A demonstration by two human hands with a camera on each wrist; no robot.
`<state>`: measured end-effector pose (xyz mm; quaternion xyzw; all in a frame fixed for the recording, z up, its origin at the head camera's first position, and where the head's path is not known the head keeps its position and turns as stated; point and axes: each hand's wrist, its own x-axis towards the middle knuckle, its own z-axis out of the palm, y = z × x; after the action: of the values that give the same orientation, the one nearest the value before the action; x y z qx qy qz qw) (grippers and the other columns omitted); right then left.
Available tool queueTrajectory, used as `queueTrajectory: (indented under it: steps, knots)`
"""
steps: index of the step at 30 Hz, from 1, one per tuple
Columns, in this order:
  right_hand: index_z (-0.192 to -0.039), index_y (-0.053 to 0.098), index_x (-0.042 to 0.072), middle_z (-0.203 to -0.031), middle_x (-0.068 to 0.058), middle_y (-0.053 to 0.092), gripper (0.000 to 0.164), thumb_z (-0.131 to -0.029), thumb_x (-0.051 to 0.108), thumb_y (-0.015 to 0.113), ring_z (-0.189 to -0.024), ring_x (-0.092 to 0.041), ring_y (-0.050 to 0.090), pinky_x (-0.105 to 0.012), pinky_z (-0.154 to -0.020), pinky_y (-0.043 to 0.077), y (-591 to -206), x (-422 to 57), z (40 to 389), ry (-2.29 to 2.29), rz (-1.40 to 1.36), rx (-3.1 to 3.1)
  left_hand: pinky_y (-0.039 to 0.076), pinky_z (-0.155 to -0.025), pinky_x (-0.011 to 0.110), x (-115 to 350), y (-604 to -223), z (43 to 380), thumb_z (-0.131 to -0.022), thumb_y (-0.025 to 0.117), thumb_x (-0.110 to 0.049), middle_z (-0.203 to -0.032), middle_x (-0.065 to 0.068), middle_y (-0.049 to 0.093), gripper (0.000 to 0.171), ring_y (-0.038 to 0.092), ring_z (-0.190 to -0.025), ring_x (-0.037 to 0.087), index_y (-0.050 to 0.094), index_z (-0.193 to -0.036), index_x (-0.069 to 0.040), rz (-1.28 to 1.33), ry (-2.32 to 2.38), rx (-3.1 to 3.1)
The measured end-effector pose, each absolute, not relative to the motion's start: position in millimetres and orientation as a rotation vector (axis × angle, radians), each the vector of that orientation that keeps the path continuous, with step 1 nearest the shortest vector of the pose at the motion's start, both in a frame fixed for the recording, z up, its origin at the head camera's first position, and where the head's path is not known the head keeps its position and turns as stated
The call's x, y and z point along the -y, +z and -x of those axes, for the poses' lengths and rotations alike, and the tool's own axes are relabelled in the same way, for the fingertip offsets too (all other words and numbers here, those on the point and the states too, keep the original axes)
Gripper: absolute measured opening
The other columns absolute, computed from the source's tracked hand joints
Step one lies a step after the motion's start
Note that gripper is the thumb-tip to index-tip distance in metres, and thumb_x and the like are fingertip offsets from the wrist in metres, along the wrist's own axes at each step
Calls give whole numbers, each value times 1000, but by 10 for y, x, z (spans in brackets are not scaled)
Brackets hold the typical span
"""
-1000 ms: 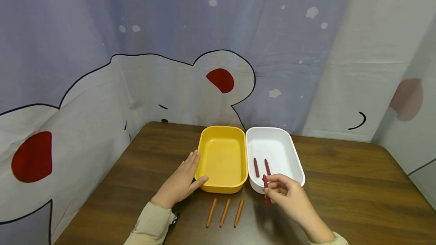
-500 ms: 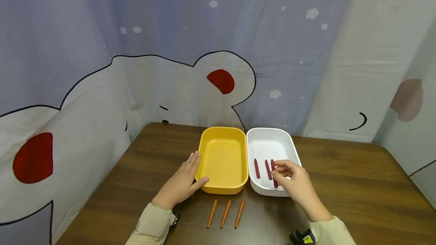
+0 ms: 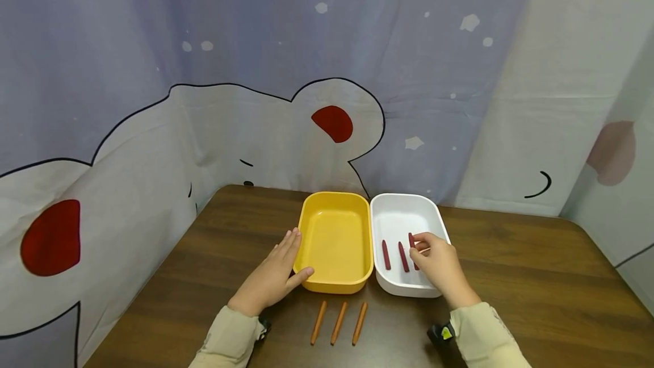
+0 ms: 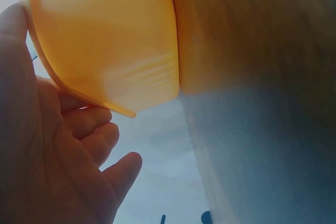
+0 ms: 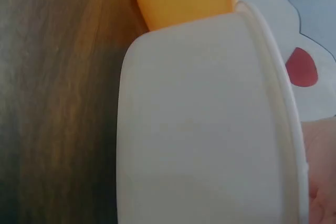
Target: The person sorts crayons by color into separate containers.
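My right hand reaches over the white tray and pinches a dark red crayon, its lower end down at the tray's floor. Two more dark red crayons lie left of it in the same tray, roughly parallel. In the right wrist view the tray's wall hides most of that hand. My left hand rests with extended fingers on the left rim of the yellow tray. The left wrist view has fingers of that hand along the yellow rim.
Three orange-brown crayons lie in a row on the wooden table, in front of the yellow tray. The two trays stand side by side. A printed curtain hangs behind the table's back edge.
My right hand has carried the dark red crayon from over the white tray's front rim into the tray, right of the other two. The left hand has stayed in place.
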<state>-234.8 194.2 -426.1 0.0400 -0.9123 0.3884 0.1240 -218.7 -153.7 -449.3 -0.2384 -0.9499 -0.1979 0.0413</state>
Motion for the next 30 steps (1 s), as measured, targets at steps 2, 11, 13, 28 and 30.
queueTrajectory:
  steps: [2, 11, 13, 28, 30]
  knots:
    - [-101, 65, -5, -79, -9, 67, 26, -78, 3, 61, -65, -17, 62, -24, -53, 49, -4258, -1938, 2370, 1076, -120, 2694, 18, -112, 47, 1536, -4494, 2187, -93, 36, -61, -155, 8, 3, 86, 7, -143, 23, 12, -149, -1, 728, -607, 2908]
    - [-91, 65, -5, -74, -10, 64, 18, -77, 6, 64, -69, -24, 60, -41, -63, 48, -4300, -1942, 2501, 739, -101, 2874, 17, -113, 45, 1541, -4498, 2183, -93, 34, -62, -155, 6, 2, 84, 6, -143, 21, 11, -149, -3, 719, -597, 2923]
    - [-87, 64, -3, -71, -9, 62, 14, -77, 6, 65, -67, -24, 57, -41, -62, 47, -4326, -1944, 2514, 692, -89, 2914, 18, -113, 46, 1539, -4502, 2185, -93, 35, -61, -155, 7, 3, 84, 7, -143, 22, 11, -149, -3, 723, -597, 2915]
    - [-77, 61, -6, -73, -19, 63, 7, -75, -1, 65, -68, -32, 60, -46, -63, 49, -4332, -1951, 2529, 602, -64, 2899, 18, -113, 45, 1539, -4501, 2190, -93, 34, -62, -155, 7, 3, 84, 6, -143, 21, 11, -149, -3, 721, -599, 2913]
    - [-79, 61, -7, -75, -21, 63, 8, -75, -2, 64, -70, -34, 61, -47, -65, 50, -4328, -1949, 2525, 606, -78, 2889, 19, -112, 46, 1538, -4501, 2188, -93, 36, -61, -156, 9, 5, 84, 8, -143, 23, 13, -149, -2, 726, -606, 2901]
